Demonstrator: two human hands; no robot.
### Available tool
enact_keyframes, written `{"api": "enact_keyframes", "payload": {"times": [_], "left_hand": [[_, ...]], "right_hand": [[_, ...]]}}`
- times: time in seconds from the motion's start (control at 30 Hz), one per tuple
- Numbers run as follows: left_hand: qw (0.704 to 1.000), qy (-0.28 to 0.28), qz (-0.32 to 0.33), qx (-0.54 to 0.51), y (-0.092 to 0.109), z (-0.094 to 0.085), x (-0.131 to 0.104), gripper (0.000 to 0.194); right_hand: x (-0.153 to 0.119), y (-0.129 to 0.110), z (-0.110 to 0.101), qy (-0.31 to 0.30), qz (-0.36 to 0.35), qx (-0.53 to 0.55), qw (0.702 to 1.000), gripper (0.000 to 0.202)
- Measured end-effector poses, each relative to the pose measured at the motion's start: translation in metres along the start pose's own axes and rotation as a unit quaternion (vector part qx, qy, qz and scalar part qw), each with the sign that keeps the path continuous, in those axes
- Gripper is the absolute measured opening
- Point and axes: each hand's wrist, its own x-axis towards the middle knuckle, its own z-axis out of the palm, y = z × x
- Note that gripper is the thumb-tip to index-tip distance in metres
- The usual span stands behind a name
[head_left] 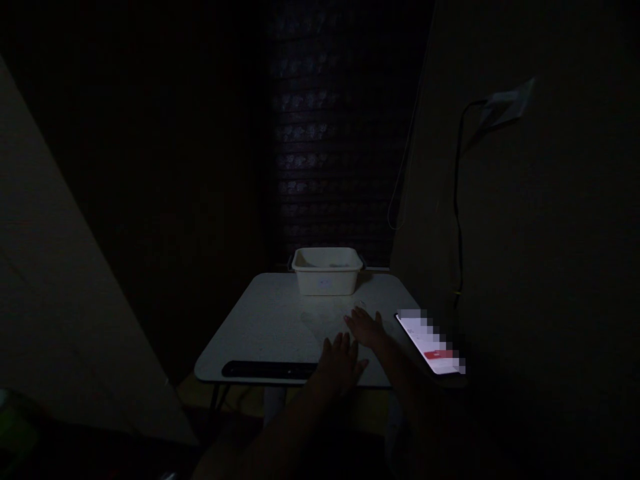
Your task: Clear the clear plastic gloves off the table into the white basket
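My left hand (341,362) is over the front part of a pale table (250,320), fingers spread and palm down. Just beyond it and to its right is my right hand (365,327), also with fingers apart. Neither hand holds anything that I can see. Beside them lies a faint, thin patch like a clear plastic sheet (320,325), too dim to make out well. A tiny pale scrap (363,303) shows past the right fingertips.
At the table's far end stands a white plastic tub (327,281) with dark handles; its contents are unclear. A lit phone (425,343) lies on the right edge. A dark slot (270,370) runs along the front. Walls flank both sides, and a cable (457,200) hangs at right.
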Motion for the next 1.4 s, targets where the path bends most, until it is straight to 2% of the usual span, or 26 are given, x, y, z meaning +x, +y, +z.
{"api": "enact_keyframes", "payload": {"times": [0.13,0.37,0.57,0.8,0.97,1.17,1.33,1.4], "left_hand": [[1.0,0.007,0.012,-0.006,-0.002,0.0,-0.006,0.054],[0.999,0.0,0.018,-0.028,-0.003,-0.006,-0.008,0.055],[0.999,0.006,-0.007,-0.031,-0.002,-0.007,-0.004,0.055],[0.999,-0.014,-0.046,-0.024,-0.013,-0.012,-0.001,0.056],[0.999,-0.021,-0.029,-0.028,-0.015,-0.012,-0.002,0.054],[1.0,-0.006,0.002,-0.028,-0.013,-0.009,-0.009,0.051],[0.999,-0.016,0.011,-0.033,-0.01,-0.009,-0.017,0.052],[0.999,-0.02,0.015,-0.036,-0.01,-0.01,-0.021,0.053]], "right_hand": [[0.011,-0.001,0.003,0.012,0.064,-0.001,0.998,0.048],[0.021,-0.002,0.015,0.085,0.089,-0.005,0.992,0.046],[0.007,-0.002,0.008,0.073,0.022,-0.013,0.997,0.044],[-0.015,0.003,0.005,0.054,-0.122,-0.026,0.991,0.037],[-0.02,0.0,0.004,0.052,-0.182,-0.043,0.981,0.036],[-0.008,-0.01,0.001,0.019,-0.156,-0.029,0.987,0.038],[0.0,-0.016,0.002,-0.001,-0.155,-0.014,0.988,0.036],[0.004,-0.019,0.001,-0.002,-0.13,0.0,0.992,0.037]]}}
